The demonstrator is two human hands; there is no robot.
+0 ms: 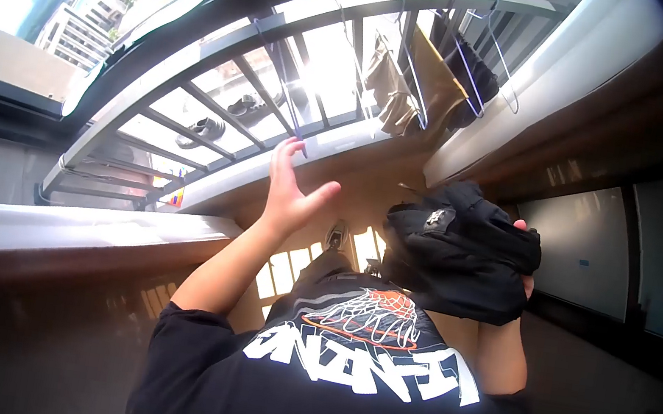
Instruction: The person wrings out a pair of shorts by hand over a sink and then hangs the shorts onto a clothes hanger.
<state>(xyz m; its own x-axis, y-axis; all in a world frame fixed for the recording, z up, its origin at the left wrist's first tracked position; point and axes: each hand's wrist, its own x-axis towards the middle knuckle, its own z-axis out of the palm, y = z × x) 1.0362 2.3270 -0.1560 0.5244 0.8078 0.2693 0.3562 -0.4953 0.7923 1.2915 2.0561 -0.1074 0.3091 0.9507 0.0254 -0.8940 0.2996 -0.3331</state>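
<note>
My left hand (292, 194) is raised in front of the railing, with thumb and fingers apart and nothing in it. Just beyond its fingertips a thin hanger (287, 72) hangs from the rail. Bunched up on the right is a black garment (462, 252) with a small white emblem; its exact kind does not show. My right hand (527, 283) grips this bundle from its right side, and most of the hand is hidden behind the cloth.
A metal railing (199, 59) curves across the window side. On it hang several hangers, a beige cloth (390, 87), a brown cloth (437, 77) and a dark cloth (474, 70). Shoes (204, 130) lie behind the bars. A white curtain (529, 91) hangs to the right.
</note>
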